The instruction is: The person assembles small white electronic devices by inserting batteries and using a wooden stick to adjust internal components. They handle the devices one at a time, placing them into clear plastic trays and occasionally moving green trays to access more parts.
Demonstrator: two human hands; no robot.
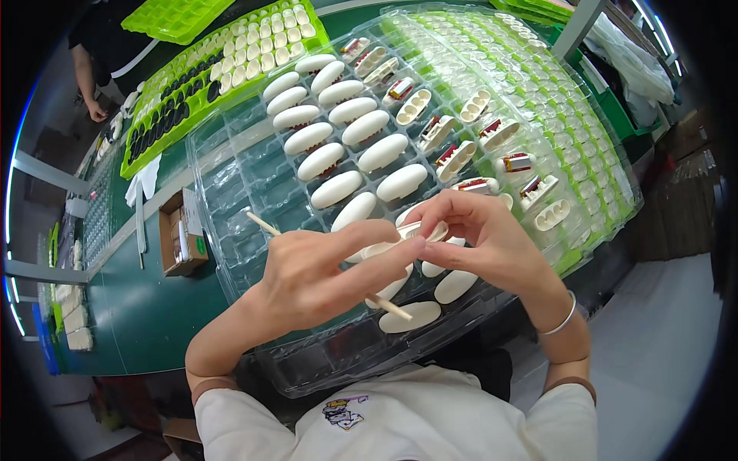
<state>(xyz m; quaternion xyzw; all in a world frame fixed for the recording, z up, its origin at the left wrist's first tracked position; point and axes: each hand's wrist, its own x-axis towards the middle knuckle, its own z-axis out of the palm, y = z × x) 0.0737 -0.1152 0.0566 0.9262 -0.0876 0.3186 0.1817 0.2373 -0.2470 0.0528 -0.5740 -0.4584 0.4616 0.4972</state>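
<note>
Both my hands meet over a transparent compartment tray (239, 211). A white oval plastic shell (439, 231) is pinched between them, its hollow side partly showing. My left hand (330, 269) closes on the shell's near side and also keeps a thin wooden stick (396, 308) tucked across the palm, both stick ends poking out. The fingertips of my right hand (484, 238) grip the shell's far end. Under and around the hands lie more white oval shells (456, 286), partly covered by my fingers. What the fingertips press inside the shell is hidden.
Rows of closed white ovals (382, 153) fill the tray's middle; opened shells with red and metallic parts (457, 160) sit at right. Further right is a stacked green-and-clear tray (569, 131). A green tray (307, 15), a cardboard box (181, 265) and another person's hand (97, 112) are left.
</note>
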